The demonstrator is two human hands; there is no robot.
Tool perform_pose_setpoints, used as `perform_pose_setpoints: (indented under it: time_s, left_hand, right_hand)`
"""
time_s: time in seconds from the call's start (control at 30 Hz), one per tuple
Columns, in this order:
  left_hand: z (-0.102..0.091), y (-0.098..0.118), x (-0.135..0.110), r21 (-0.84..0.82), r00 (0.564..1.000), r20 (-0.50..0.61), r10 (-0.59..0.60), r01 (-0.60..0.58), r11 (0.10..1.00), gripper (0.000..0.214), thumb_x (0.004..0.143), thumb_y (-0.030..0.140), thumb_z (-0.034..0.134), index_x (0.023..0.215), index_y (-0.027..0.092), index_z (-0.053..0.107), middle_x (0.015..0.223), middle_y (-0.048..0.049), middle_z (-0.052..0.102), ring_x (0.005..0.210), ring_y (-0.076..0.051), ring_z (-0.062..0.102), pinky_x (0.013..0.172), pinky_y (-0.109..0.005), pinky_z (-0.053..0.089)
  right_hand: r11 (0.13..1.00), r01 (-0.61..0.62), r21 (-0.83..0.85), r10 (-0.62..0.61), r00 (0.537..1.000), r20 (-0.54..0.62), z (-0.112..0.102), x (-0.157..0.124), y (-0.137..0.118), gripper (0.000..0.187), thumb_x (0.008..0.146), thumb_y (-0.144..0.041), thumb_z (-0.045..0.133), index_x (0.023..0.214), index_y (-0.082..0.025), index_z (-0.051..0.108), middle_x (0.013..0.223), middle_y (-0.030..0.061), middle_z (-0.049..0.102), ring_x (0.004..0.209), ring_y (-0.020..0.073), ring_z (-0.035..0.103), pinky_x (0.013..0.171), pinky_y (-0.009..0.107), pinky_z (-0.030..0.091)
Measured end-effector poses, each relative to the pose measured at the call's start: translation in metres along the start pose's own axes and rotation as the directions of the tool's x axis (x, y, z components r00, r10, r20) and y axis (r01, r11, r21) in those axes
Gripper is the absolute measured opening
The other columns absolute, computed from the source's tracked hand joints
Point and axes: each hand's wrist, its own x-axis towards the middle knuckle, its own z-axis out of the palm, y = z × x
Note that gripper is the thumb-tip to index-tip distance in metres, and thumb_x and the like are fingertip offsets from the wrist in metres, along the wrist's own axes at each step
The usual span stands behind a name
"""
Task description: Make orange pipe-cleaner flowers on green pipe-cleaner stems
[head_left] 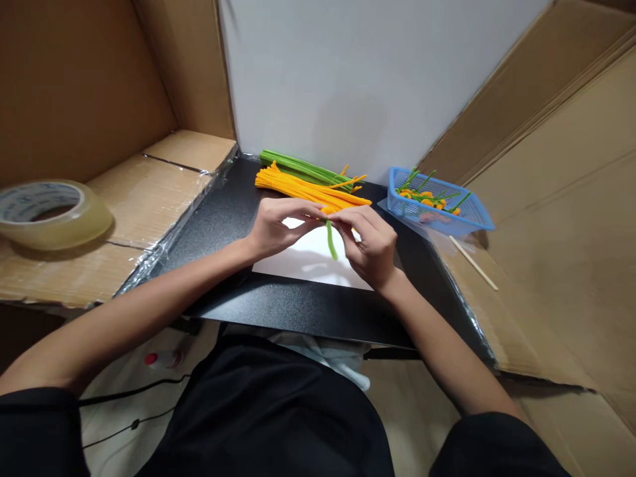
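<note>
My left hand (281, 225) and my right hand (368, 244) meet above a white sheet of paper (308, 260), fingertips pinched close together. Between them is a green pipe cleaner (332, 242), its free end hanging down toward the paper. A bit of orange shows at the fingertips, joined to the green piece as far as I can see; the fingers hide the exact join. Just beyond my hands lies a bundle of orange pipe cleaners (303, 189), with a bundle of green pipe cleaners (298, 167) behind it.
A blue basket (447, 222) at the right holds several orange and green twisted pieces. Beside it a thin wooden stick (474, 263) lies on cardboard. A large roll of clear tape (89, 215) rests on the left cardboard ledge. Cardboard walls flank the black table (293, 308).
</note>
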Motion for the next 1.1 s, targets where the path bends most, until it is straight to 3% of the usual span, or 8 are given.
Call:
perform_pose_setpoints:
  time_s: [0.2, 0.6, 0.93, 1.1]
  left_hand:
    - [-0.002, -0.003, -0.001, 0.042, 1.000, 0.014, -0.027, 0.027, 0.999, 0.012, 0.086, 0.028, 0.075, 0.092, 0.019, 0.079, 0.091, -0.0053, 0.080, 0.080, -0.015, 0.077, 0.075, -0.024, 0.064]
    - [-0.003, -0.003, -0.002, 0.104, 0.999, 0.024, 0.032, -0.034, 0.994, 0.009, 0.086, 0.025, 0.075, 0.090, 0.017, 0.079, 0.091, -0.0057, 0.080, 0.081, -0.014, 0.077, 0.077, -0.021, 0.062]
    - [0.000, 0.004, 0.000, -0.040, 0.994, 0.018, -0.104, 0.105, 0.994, 0.017, 0.085, 0.033, 0.076, 0.084, 0.016, 0.077, 0.082, -0.0057, 0.079, 0.073, -0.014, 0.075, 0.070, -0.021, 0.062]
    - [0.008, 0.016, 0.000, -0.097, 0.962, -0.016, -0.272, 0.270, 0.958, 0.027, 0.083, 0.041, 0.076, 0.080, 0.014, 0.072, 0.076, -0.0046, 0.076, 0.068, -0.013, 0.071, 0.067, -0.021, 0.060]
  right_hand:
    - [1.000, -0.013, 0.026, 0.012, 0.999, 0.032, -0.001, 0.000, 0.004, 0.016, 0.096, -0.019, 0.059, 0.103, -0.021, 0.073, 0.091, 0.0080, 0.075, 0.085, 0.0208, 0.070, 0.075, 0.036, 0.058]
    - [0.994, 0.099, -0.038, -0.096, 0.993, 0.074, -0.003, -0.002, 0.007, 0.012, 0.097, -0.020, 0.059, 0.098, -0.022, 0.070, 0.090, 0.0061, 0.074, 0.084, 0.0188, 0.069, 0.074, 0.032, 0.055]
    - [0.973, 0.212, -0.087, -0.198, 0.969, 0.150, -0.008, 0.004, 0.004, 0.014, 0.099, -0.018, 0.053, 0.099, -0.020, 0.066, 0.085, 0.0057, 0.071, 0.078, 0.0176, 0.064, 0.072, 0.032, 0.053]
    - [0.948, 0.275, -0.163, -0.236, 0.945, 0.225, -0.012, 0.005, 0.002, 0.018, 0.101, -0.018, 0.049, 0.103, -0.018, 0.066, 0.086, 0.0070, 0.070, 0.078, 0.0184, 0.061, 0.074, 0.033, 0.052]
